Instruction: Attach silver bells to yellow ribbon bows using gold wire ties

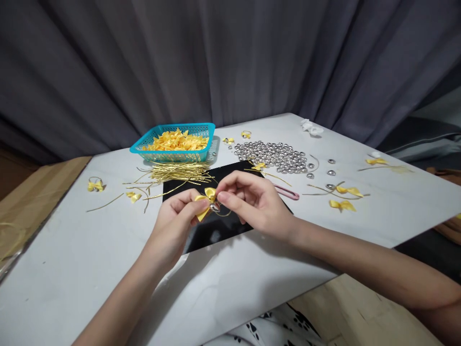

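Observation:
A yellow ribbon bow [202, 207] is pinched between the thumb and fingers of my left hand [180, 214]. At the bow's middle sits a shiny silver bell [214, 207]. My right hand [252, 199] is closed in a pinch at the bow's right side, on a thin gold cord [224, 214] that loops below the fingertips. Part of the cord is hidden by the fingers. Both hands are above a black mat [216, 236] on the white table. A pink tool [287, 192], partly covered, lies just beyond my right hand.
Behind the mat lie a bundle of gold cords [176, 171] and a teal basket [173, 156] of yellow bows. A pile of silver bells [277, 156] spreads at the back right. Loose bows [342, 205] and cords lie on both sides of the white table [72, 259].

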Demonstrator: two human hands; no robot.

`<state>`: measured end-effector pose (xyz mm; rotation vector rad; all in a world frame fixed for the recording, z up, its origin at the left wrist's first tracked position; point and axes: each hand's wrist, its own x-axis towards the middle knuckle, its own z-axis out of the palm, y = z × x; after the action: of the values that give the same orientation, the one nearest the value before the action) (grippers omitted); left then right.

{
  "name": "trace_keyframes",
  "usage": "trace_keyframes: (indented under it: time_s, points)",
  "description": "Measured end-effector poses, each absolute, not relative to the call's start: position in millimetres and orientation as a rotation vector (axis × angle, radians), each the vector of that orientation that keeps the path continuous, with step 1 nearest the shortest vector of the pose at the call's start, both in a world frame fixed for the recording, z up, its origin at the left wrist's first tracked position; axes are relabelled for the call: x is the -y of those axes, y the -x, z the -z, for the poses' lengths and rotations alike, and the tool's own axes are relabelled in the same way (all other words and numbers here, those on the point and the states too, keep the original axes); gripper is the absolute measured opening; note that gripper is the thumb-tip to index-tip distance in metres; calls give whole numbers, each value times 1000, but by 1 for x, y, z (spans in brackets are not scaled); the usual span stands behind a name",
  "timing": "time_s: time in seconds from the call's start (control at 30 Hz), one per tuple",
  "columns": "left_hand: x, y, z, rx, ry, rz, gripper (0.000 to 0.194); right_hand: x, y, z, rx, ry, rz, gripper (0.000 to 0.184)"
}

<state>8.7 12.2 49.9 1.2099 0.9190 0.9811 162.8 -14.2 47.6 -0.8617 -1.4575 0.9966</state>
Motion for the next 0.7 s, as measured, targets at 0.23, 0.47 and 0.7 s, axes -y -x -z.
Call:
trace_keyframes:
  time_s: [0.23,0.47,0.7]
  points:
    - [-12,-7,-47,-903,-1318,-844,25,2,-175,-56,1514,957,-1418,25]
    - [-14,-10,-45,-899,-1278,-893,27,-2,-183,-62,1612,959,-1420,25]
    - [-13,-12,-45,-869,-1179,-938,29,-3,-183,-61,1657,911,-1407,26]
